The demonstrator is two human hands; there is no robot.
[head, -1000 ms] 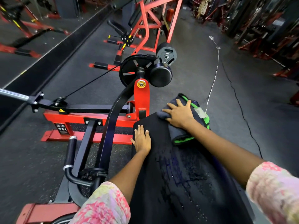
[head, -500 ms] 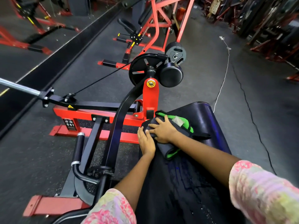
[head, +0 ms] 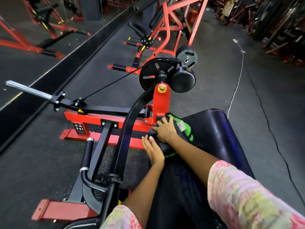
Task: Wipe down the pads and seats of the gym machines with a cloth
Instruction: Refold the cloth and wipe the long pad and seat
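Since a second ago the right hand [head: 165, 130] has dragged the cloth [head: 179, 131] from the middle of the pad's far end across to its left corner, next to the red upright [head: 160, 103], and the left hand [head: 153, 150] now lies touching the cloth's near edge rather than apart from it. Right-hand fingers are spread flat, pressing the dark grey and green cloth down on the pad [head: 217, 134]; nothing is pinched, so that grip is released. Left-hand fingers also lie straight and flat along the pad's left edge, grip released.

Close to the cloth, the red upright carries a yellow-capped pivot [head: 161, 88], with a black spoked cam wheel [head: 153, 71] and a round black roller pad [head: 183, 79] beyond it. A curved black arm [head: 130, 123] sweeps down just left of the hands, crowding that side of the pad. A chrome sleeve bar [head: 28, 90] sticks out to the far left, with a thin cable [head: 112, 83] running from its bracket up to the wheel. A black weight plate [head: 186, 57] sits behind the roller.

Wet streaks mark the black vinyl pad nearer the camera. Dark speckled rubber floor [head: 222, 90] spreads all round, crossed by a white cord [head: 237, 80] and a black cable [head: 264, 109]. Another red-framed machine [head: 166, 28] stands further back, a mirror wall [head: 24, 52] runs along the left, and more racks, blurred, fill the far right
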